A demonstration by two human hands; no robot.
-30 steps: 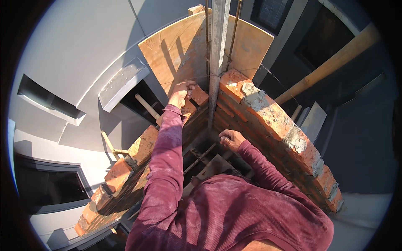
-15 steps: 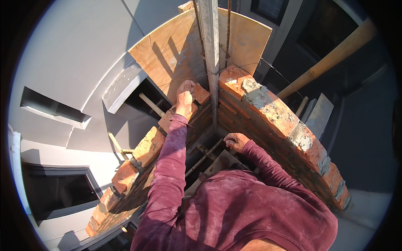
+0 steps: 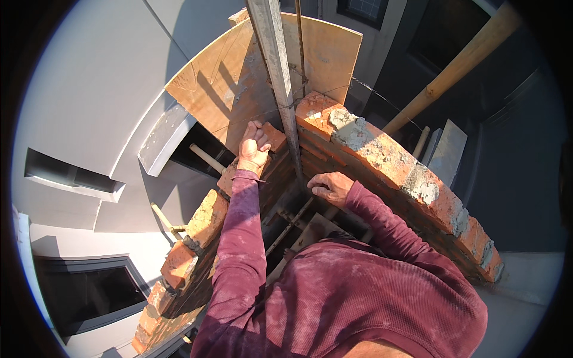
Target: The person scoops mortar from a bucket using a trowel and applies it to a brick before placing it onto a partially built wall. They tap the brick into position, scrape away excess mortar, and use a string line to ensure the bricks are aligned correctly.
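Note:
My left hand (image 3: 255, 147) is closed, its fingers curled, above the top course of the left brick wall (image 3: 206, 219). Beside it lies an orange brick (image 3: 274, 138), close to the upright grey metal post (image 3: 276, 59) in the corner. A thin wire (image 3: 265, 111) runs just past the fingers to the post; whether they grip it, I cannot make out. Lower down, inside the corner, my right hand (image 3: 332, 188) has its fingers bent inward, and their contents are hidden. It hovers near the inner face of the right brick wall (image 3: 382, 156).
A curved-looking wooden board (image 3: 221, 83) stands behind the post, with a rusty steel bar (image 3: 300, 48) alongside. Grey mortar (image 3: 352, 128) sits on the right wall. A thick wooden pole (image 3: 453, 68) slants outside it. Below my hands are crossing bars (image 3: 290, 224) and dark gaps.
The view has tilted, so post and board appear farther left. My left hand has turned, showing more of its curled fingers. My right hand has risen slightly.

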